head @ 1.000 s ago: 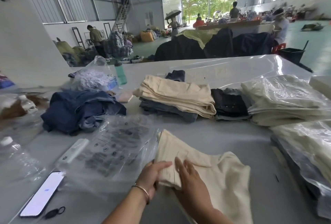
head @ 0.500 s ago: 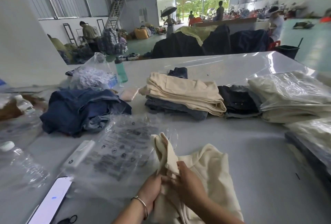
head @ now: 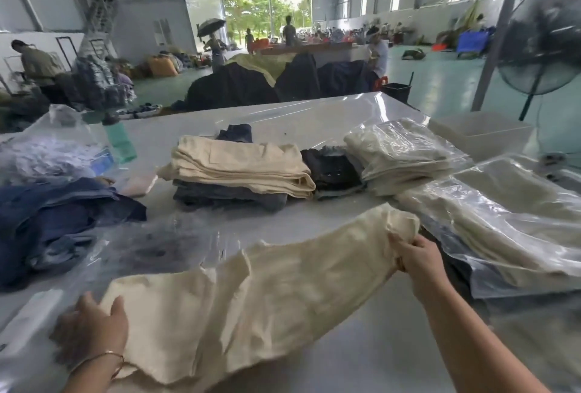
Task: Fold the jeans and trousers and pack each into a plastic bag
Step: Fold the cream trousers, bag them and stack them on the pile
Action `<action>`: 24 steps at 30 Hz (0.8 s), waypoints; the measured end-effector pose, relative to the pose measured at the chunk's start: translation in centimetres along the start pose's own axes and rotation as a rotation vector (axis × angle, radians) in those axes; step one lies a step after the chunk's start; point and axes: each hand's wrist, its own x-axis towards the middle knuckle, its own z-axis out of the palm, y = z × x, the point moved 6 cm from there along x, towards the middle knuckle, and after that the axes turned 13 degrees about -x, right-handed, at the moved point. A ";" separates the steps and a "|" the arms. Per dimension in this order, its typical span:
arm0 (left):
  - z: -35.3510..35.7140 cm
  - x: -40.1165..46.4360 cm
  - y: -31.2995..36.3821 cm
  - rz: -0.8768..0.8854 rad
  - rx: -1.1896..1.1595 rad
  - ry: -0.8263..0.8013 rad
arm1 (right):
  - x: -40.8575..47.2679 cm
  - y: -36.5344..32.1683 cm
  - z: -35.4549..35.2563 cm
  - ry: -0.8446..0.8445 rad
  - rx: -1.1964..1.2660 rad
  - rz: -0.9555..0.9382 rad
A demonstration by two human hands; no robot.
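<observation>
Cream trousers point(head: 270, 292) are stretched out across the near part of the grey table point(head: 314, 119), running from lower left up to the right. My left hand point(head: 91, 329) grips their near-left end, a bangle on its wrist. My right hand point(head: 415, 254) pinches the far-right end and lifts it off the table. An empty printed plastic bag point(head: 151, 251) lies flat behind the trousers at left.
Folded cream and grey trousers point(head: 239, 166) are stacked mid-table, dark jeans point(head: 333, 169) beside them. Bagged cream trousers point(head: 490, 216) pile up at right. Loose blue jeans point(head: 53, 223) lie at left, a green bottle point(head: 121, 144) behind. A fan point(head: 544, 46) stands far right.
The folded cream trousers have been opened out lengthwise: my right hand pulled one end up to the right while my left hand moved left with the other end. The view tilted up.
</observation>
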 end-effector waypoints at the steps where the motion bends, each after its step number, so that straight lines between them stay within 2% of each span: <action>1: 1.0 -1.7 1.4 0.070 0.035 0.011 | 0.2 1.5 -0.3 -0.022 -0.032 0.047; 3: 4.4 -6.3 6.1 0.289 0.040 -0.131 | 0.0 4.3 -0.9 -0.044 -0.081 0.147; 7: 11.8 -18.0 15.9 0.731 -0.091 -0.586 | 0.2 7.2 -3.3 -0.040 -0.064 0.254; 10: 15.6 -26.0 20.5 0.877 -0.200 -0.853 | 0.1 7.8 -4.1 -0.113 -0.013 0.291; 12: 17.6 -30.1 22.8 0.931 -0.216 -0.945 | -0.1 8.0 -4.2 -0.167 0.015 0.287; 14: 19.5 -33.1 24.2 0.966 -0.192 -0.981 | -0.2 8.3 -4.1 -0.229 0.038 0.265; 18: 21.4 -35.3 25.5 0.989 -0.155 -0.829 | 0.0 9.3 -4.3 -0.297 0.121 0.253; 20: 21.9 -35.3 25.4 0.955 -0.195 -0.842 | 0.5 10.1 -4.8 -0.309 0.119 0.256; 22: 22.3 -34.8 25.0 0.824 -0.293 -0.884 | 0.7 10.7 -5.1 -0.347 0.110 0.257; 24: 22.4 -33.6 24.2 0.546 -0.460 -0.859 | 0.8 11.0 -5.2 -0.364 0.105 0.263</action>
